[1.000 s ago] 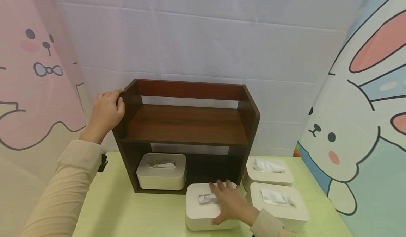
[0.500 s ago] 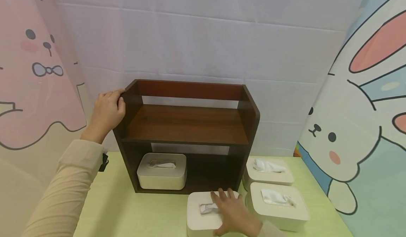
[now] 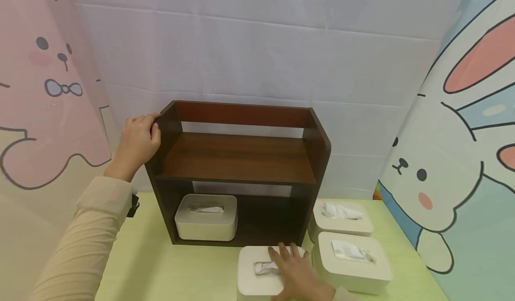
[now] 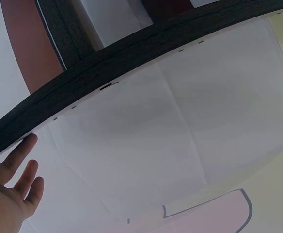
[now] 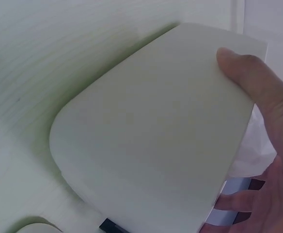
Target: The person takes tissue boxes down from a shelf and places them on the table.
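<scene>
My left hand (image 3: pixel 138 141) holds the upper left edge of a dark brown two-tier wooden shelf (image 3: pixel 241 158). The left wrist view shows its fingertips (image 4: pixel 31 141) right at the side panel's edge. My right hand (image 3: pixel 299 276) spans a white lidded tissue box (image 3: pixel 257 284) on the table in front of the shelf. In the right wrist view, the thumb (image 5: pixel 233 60) presses the box's side while the other fingers reach over the lid. Tissue shows in the lid's slot. Another tissue box (image 3: pixel 206 225) sits on the lower tier's left side.
Two more white tissue boxes stand right of the shelf, one nearer (image 3: pixel 354 269) and one behind it (image 3: pixel 342 216). The table (image 3: pixel 193 274) is pale green. A white cloth (image 3: pixel 257 46) hangs behind, with cartoon-printed cloths at both sides.
My right hand and the tissue box under it have shifted toward me, away from the shelf's front edge. The left hand stays on the shelf.
</scene>
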A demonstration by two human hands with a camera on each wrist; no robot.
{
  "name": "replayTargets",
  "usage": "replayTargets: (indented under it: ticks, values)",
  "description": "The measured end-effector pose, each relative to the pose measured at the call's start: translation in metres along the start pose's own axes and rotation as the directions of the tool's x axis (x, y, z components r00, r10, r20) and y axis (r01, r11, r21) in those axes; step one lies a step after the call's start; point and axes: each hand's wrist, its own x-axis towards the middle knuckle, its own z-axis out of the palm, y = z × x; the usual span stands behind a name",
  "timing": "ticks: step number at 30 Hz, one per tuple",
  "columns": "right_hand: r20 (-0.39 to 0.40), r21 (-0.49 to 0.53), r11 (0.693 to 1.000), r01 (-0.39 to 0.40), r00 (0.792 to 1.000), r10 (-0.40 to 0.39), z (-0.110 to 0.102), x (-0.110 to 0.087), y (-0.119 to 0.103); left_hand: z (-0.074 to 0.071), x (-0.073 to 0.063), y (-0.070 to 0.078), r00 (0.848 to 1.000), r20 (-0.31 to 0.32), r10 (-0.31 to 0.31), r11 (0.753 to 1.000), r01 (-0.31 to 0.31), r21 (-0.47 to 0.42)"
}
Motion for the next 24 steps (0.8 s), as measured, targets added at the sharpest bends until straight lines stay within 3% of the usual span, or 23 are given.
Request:
replayTargets:
  ticks: [11,24]
  values:
    - [0.008,-0.03,1.0,-0.011,1.0,0.011,0.002,-0.002,0.001,0.002,0.001,0.001,1.0,-0.003,-0.001,1.0,0.001,0.001]
    - [0.011,-0.046,0.999,0.026,1.0,-0.026,-0.011,0.001,0.0,0.004,0.001,0.002,1.0,0.004,-0.005,1.0,0.005,-0.007]
